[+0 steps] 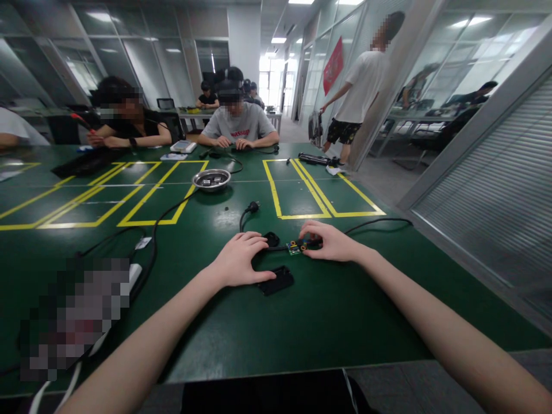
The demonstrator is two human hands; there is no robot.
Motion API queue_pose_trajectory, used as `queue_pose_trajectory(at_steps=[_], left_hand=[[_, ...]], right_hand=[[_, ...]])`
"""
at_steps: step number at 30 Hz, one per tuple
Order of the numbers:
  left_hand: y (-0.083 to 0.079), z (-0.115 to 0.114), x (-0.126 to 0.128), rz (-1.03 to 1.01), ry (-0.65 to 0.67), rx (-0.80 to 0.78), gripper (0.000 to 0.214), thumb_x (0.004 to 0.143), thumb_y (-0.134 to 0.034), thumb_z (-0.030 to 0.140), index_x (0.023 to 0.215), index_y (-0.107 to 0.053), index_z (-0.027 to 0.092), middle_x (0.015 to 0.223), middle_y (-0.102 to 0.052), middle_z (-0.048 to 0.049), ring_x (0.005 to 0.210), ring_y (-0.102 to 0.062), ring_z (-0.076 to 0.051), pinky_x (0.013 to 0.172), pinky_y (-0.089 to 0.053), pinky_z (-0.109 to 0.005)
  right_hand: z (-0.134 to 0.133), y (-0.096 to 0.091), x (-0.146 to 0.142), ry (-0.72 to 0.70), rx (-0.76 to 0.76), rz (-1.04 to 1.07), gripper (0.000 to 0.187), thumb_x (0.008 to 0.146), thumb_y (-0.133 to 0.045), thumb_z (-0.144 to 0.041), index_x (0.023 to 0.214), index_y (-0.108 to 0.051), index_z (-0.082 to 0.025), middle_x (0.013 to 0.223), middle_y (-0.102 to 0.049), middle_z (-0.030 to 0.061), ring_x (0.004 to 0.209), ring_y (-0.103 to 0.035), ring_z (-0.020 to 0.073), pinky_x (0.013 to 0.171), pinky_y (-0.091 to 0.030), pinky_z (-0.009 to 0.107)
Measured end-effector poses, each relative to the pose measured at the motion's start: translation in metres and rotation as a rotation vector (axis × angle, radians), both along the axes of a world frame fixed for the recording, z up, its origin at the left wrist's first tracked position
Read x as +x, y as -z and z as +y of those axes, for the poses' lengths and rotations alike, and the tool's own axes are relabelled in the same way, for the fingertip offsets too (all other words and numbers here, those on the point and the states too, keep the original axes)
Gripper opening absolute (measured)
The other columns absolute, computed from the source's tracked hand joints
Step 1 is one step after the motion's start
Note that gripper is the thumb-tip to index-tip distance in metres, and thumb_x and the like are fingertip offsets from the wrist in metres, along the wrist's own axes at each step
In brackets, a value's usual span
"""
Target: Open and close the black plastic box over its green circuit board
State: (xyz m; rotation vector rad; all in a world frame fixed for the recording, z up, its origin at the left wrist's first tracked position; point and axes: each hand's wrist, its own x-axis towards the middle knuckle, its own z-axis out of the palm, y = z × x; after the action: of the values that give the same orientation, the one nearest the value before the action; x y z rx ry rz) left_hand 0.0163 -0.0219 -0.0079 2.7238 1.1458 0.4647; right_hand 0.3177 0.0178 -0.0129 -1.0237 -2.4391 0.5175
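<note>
My left hand (240, 260) rests on the green table (302, 310), fingers curled over a black cable (276, 248) and a small black part (271, 238). My right hand (330, 241) pinches a small green circuit board (295, 248) with coloured components at the cable's end. A flat black cover piece (276, 280) lies just in front of my left thumb. A black power plug (252, 207) lies a little beyond my hands, with its cord curving back.
A metal bowl (211, 180) with small parts stands further back amid yellow tape lines. A white power strip (134, 273) and cables lie at left. Two seated people work across the table; another person walks at right.
</note>
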Motion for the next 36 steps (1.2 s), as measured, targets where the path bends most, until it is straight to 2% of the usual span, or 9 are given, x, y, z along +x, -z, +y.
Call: queue_pose_trajectory(at_steps=[4,8,14,19,22,25,27,29,36], left_hand=[[0.000,0.001,0.000,0.001,-0.009,-0.004,0.062,0.076,-0.077,0.063,0.120,-0.067,0.020,0.136,-0.067,-0.0117,0.128,-0.060,-0.032,0.111,-0.043,-0.047],[0.001,0.001,-0.001,-0.011,-0.004,0.007,0.063,0.078,-0.075,0.066,0.120,-0.066,0.020,0.133,-0.068,-0.0124,0.123,-0.063,-0.032,0.108,-0.046,-0.046],[0.004,0.002,-0.002,-0.030,0.009,-0.021,0.070,0.077,-0.076,0.062,0.131,-0.063,0.019,0.140,-0.064,-0.0145,0.129,-0.059,-0.033,0.111,-0.045,-0.048],[0.006,0.004,-0.003,-0.082,0.108,-0.026,0.061,0.080,-0.077,0.052,0.131,-0.065,0.021,0.141,-0.064,-0.0132,0.135,-0.056,-0.032,0.117,-0.041,-0.049],[0.007,0.005,-0.003,-0.107,0.123,-0.033,0.041,0.082,-0.078,0.045,0.114,-0.071,0.022,0.134,-0.069,-0.0100,0.132,-0.058,-0.030,0.115,-0.043,-0.047],[0.007,0.005,-0.004,-0.119,0.072,-0.050,0.030,0.085,-0.078,0.043,0.105,-0.072,0.023,0.128,-0.073,-0.0070,0.129,-0.060,-0.028,0.112,-0.045,-0.046],[0.007,0.005,-0.004,-0.123,0.047,-0.048,0.028,0.086,-0.076,0.042,0.106,-0.072,0.023,0.127,-0.073,-0.0065,0.130,-0.059,-0.029,0.113,-0.044,-0.047],[0.008,0.005,-0.004,-0.128,0.024,-0.030,0.027,0.087,-0.075,0.041,0.108,-0.072,0.024,0.127,-0.073,-0.0066,0.130,-0.058,-0.029,0.114,-0.043,-0.049],[0.015,0.009,-0.005,-0.140,-0.034,-0.010,0.041,0.087,-0.074,0.042,0.123,-0.071,0.023,0.130,-0.072,-0.0079,0.132,-0.057,-0.030,0.115,-0.042,-0.051]], right_hand=[[0.012,-0.001,0.018,0.091,-0.049,-0.063,0.033,0.086,-0.072,-0.051,0.079,-0.070,-0.018,0.070,-0.061,0.0004,0.063,-0.055,0.0147,0.060,-0.042,0.027],[0.010,0.004,0.011,0.001,-0.038,0.031,0.047,0.094,-0.059,-0.060,0.084,-0.076,-0.017,0.071,-0.062,0.0021,0.060,-0.054,0.0143,0.059,-0.041,0.028],[-0.013,0.010,-0.030,-0.152,0.041,0.036,0.036,0.100,-0.059,-0.048,0.092,-0.079,-0.019,0.076,-0.065,0.0042,0.067,-0.061,0.0164,0.063,-0.044,0.028],[-0.026,0.014,-0.054,-0.122,0.091,0.047,0.018,0.095,-0.069,-0.035,0.088,-0.075,-0.020,0.077,-0.066,0.0029,0.068,-0.062,0.0161,0.064,-0.044,0.027],[-0.027,0.013,-0.056,-0.057,0.096,0.070,0.017,0.090,-0.074,-0.033,0.080,-0.070,-0.019,0.072,-0.062,0.0009,0.062,-0.058,0.0142,0.060,-0.041,0.025],[-0.027,0.012,-0.053,-0.078,0.089,0.090,0.010,0.087,-0.072,-0.026,0.081,-0.069,-0.018,0.073,-0.062,0.0009,0.063,-0.057,0.0136,0.060,-0.041,0.025],[-0.027,0.011,-0.051,-0.103,0.074,0.100,0.003,0.084,-0.068,-0.019,0.086,-0.071,-0.018,0.076,-0.063,0.0013,0.064,-0.058,0.0137,0.061,-0.043,0.025],[-0.026,0.011,-0.048,-0.097,0.064,0.108,0.008,0.083,-0.066,-0.016,0.089,-0.071,-0.018,0.077,-0.063,0.0016,0.065,-0.058,0.0140,0.062,-0.045,0.026],[-0.015,0.017,-0.042,-0.032,0.106,0.062,0.015,0.095,-0.064,-0.028,0.098,-0.077,-0.021,0.089,-0.071,0.0059,0.077,-0.067,0.0181,0.071,-0.050,0.030]])
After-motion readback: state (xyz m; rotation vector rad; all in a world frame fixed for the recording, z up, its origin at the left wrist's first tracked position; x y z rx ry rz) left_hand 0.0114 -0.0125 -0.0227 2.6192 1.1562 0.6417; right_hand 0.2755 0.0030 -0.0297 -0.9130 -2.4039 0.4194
